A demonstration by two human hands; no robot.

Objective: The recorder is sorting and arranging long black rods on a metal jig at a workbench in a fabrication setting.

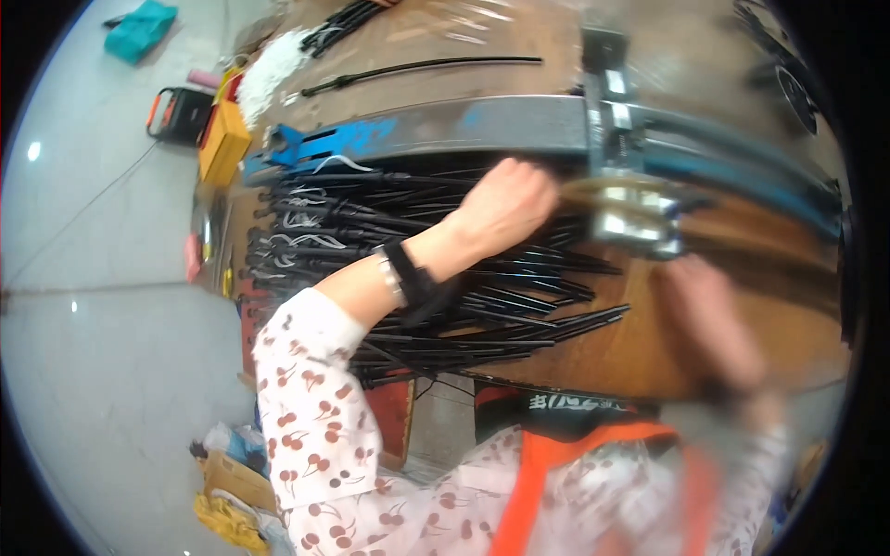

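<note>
My left hand (512, 202) is closed, knuckles up, just left of a shiny metal clamp-like fixture (635, 218). Whatever its fingers hold is hidden; a blurred yellowish strip (579, 191) runs between the hand and the fixture. Below and right of the fixture is my right hand (703, 301), smeared by motion, so its fingers do not show clearly. Many thin black rods (482, 301) with thicker ends and white ties lie piled under and around my left forearm. Behind the pile stretches a long grey metal rail (464, 130) with blue patches.
A single black rod (426, 67) lies beyond the rail, beside a heap of white bits (269, 79). To the left stand a yellow box (222, 144) and a black-and-orange case (179, 115). The wooden table (612, 347) has its curved front edge close to my body.
</note>
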